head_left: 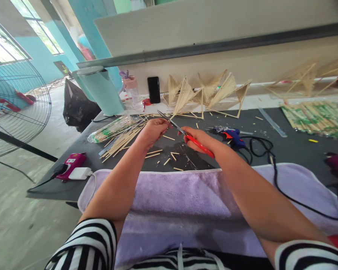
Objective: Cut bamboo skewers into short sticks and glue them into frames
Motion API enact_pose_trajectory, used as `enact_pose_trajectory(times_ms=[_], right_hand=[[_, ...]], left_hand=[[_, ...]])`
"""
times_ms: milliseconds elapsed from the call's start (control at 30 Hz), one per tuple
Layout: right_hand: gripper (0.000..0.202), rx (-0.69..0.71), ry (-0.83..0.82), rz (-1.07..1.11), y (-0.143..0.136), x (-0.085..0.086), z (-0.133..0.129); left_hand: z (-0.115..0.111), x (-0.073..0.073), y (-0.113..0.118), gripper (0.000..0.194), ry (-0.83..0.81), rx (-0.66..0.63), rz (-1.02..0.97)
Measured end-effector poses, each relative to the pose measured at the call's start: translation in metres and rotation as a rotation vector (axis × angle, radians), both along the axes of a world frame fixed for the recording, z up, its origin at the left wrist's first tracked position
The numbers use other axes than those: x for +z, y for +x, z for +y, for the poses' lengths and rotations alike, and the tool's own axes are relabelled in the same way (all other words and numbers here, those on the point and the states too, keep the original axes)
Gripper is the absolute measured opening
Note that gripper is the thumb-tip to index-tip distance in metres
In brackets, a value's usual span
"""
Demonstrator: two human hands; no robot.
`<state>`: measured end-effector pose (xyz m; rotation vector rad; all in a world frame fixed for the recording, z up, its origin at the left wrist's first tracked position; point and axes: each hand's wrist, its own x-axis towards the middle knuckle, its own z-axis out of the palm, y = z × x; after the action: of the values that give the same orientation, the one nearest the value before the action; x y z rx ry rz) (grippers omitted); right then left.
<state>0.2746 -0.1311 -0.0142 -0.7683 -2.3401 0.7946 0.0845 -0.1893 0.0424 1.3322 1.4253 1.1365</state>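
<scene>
Red-handled scissors (pixel 198 145) lie in my right hand (pixel 195 138), its fingers closed round the handle. Their dark metal blades point away and to the left, crossing just beside the fingertips of my left hand (pixel 157 131). That hand is closed in a pinch on a thin wooden stick, of which only a pale bit shows at the fingertips. Loose wooden sticks (pixel 122 140) are spread left of my left hand. Short cut pieces (pixel 166 161) are scattered on the dark table (pixel 208 165) below both hands. Behind them stands a zigzag stick structure (pixel 186 93).
A blue glue gun (pixel 235 138) with a black cord lies right of my right hand. Bagged sticks (pixel 318 118) and a clear ruler (pixel 272 123) lie farther right. A phone (pixel 153 90), bottle (pixel 132 90) and blue jug (pixel 103 92) stand at the back. A purple cloth (pixel 180 187) covers the near edge.
</scene>
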Motion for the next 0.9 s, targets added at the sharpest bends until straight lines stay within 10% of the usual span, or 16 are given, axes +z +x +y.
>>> enact_pose_trajectory(times_ms=[900], right_hand=[[0.048,-0.085,0.009,-0.025,-0.0037,-0.0020,-0.0025]], left_hand=[[0.0053,-0.0071,-0.0036,0.023,0.025,0.030,0.024]])
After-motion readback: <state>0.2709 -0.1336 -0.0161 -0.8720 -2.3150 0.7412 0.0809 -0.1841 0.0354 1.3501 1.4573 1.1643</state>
